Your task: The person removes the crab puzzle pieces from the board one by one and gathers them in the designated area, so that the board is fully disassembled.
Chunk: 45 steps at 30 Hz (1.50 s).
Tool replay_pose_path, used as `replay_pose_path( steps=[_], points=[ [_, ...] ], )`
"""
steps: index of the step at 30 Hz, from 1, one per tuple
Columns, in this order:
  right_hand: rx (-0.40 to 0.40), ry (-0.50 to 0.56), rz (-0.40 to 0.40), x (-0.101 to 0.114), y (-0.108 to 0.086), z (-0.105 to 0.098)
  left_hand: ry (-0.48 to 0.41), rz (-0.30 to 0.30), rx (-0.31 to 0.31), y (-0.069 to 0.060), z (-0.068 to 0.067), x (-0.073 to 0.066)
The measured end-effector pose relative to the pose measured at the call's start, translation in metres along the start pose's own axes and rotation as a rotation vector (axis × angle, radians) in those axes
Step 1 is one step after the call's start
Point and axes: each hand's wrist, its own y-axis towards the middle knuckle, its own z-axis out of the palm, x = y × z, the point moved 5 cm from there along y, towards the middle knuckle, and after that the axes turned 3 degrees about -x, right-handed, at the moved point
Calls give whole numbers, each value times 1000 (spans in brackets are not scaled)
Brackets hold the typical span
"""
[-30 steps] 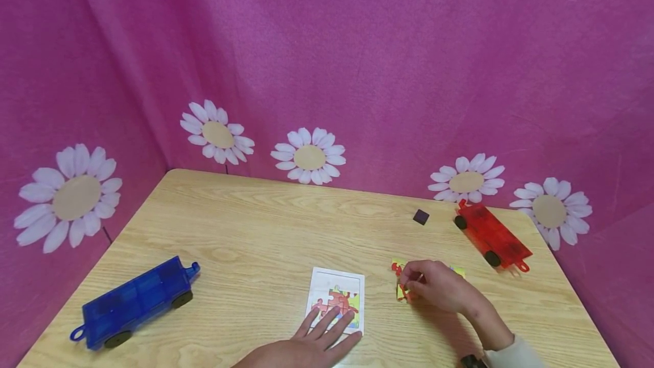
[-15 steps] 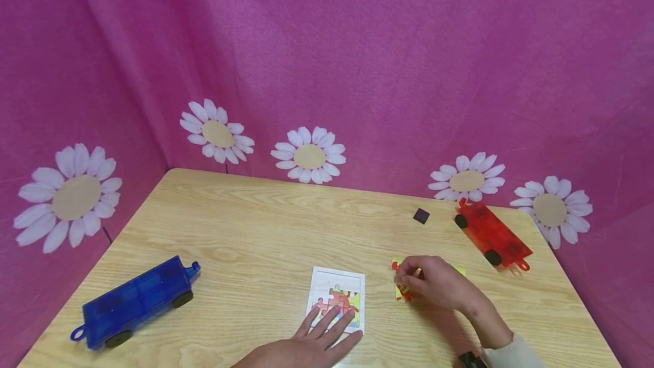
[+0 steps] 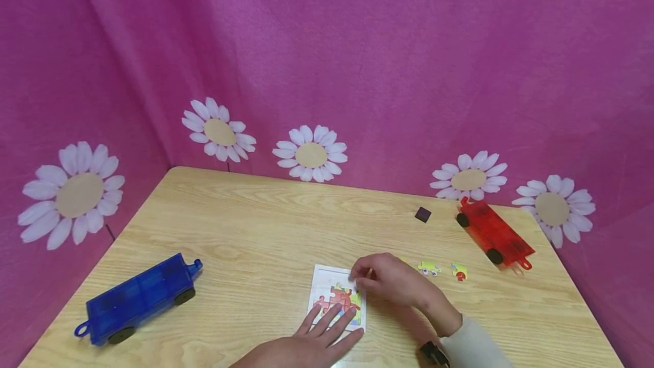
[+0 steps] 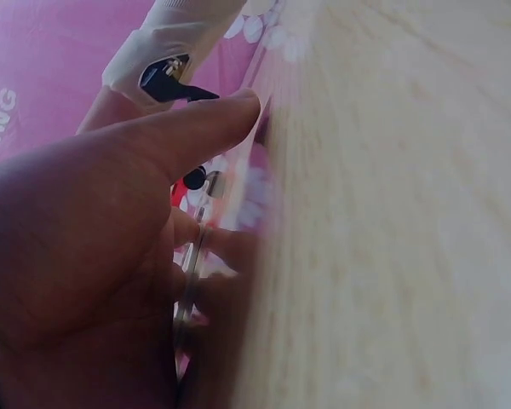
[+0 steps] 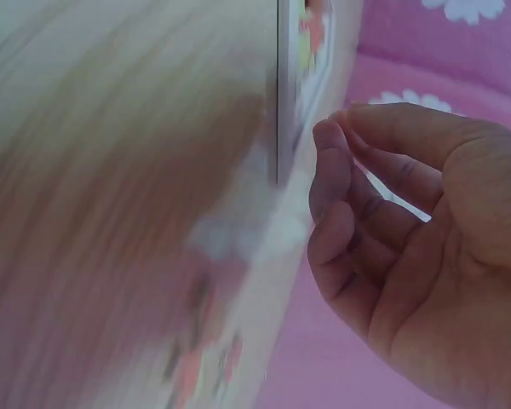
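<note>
My left hand (image 3: 306, 341) spread on the puzzle board (image 3: 322, 283)
It covers the board's near part, fingers straight; my right hand (image 3: 390, 280), fingers bent, is at the board's right edge, and I cannot tell whether it pinches anything. Left of the board sits a blue toy car (image 3: 140, 297); right of it, loose pieces (image 3: 429, 268), then a red toy car (image 3: 495, 231) beyond.

Walls: magenta cloth (image 3: 327, 44) behind the table and along both sides, lightly creased
Print: big white daisies (image 3: 310, 155) with beige centres, low down; pale lettering (image 4: 2, 128), cut off, in the left wrist view
Table: light wood-grain tabletop (image 3: 245, 214), rounded far corners, back edge against the cloth
Light: soft; the wrist views catch pinkish reflections on the tabletop
</note>
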Motion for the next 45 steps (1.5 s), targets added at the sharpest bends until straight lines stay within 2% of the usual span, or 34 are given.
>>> replay_pose_path(
  steps=[4,12,16,21,28,35,40,45],
  points=[
    [44,-15,-15,8,12,12,-122,-17,56,1,2,2],
    [46,-120,30,13,18,23,-168,-26,95,1,-2,2],
    [51,-138,57,13,19,26,-149,-32,85,1,-1,2],
    [40,-142,19,14,20,28,-95,-33,61,0,0,2],
    [58,-122,-8,15,18,29,-142,-39,74,1,1,2],
    [55,-105,5,15,18,28,-71,-29,53,0,-1,1],
    [60,-77,15,15,18,28,-17,-25,38,0,-2,-1],
    [39,-11,39,15,19,24,-46,-27,53,0,-1,0]
  ],
)
